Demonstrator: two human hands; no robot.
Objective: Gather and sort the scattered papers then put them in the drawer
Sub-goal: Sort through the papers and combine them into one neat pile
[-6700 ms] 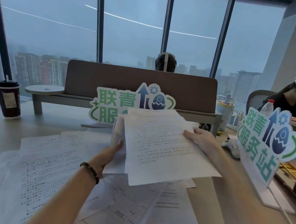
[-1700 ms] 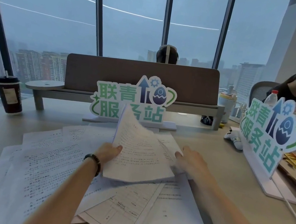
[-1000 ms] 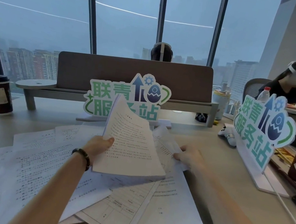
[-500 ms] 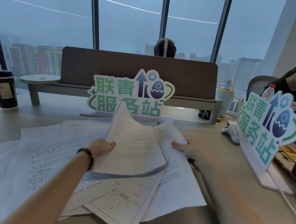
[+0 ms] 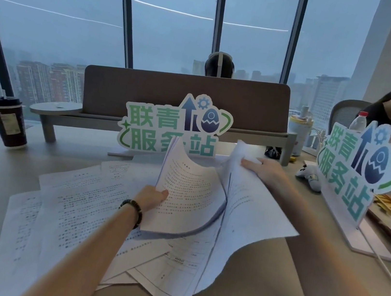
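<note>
A stack [image 5: 189,197] is pinched at its left edge by the left grip [image 5: 152,198]; a sheet [image 5: 251,207] is pinched at its far corner by the right grip [image 5: 266,169], above the table [image 5: 257,284].

White papers [image 5: 94,208] carry rows of dark print; the centre sign [image 5: 174,129] shows green and teal characters; a dark brown cup [image 5: 8,122] stands at left.

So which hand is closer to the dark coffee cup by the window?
Left. The left hand holds a stack of papers mid-desk, still well right of the dark coffee cup. The right hand grips a sheet farther right, toward the standing sign.
</note>
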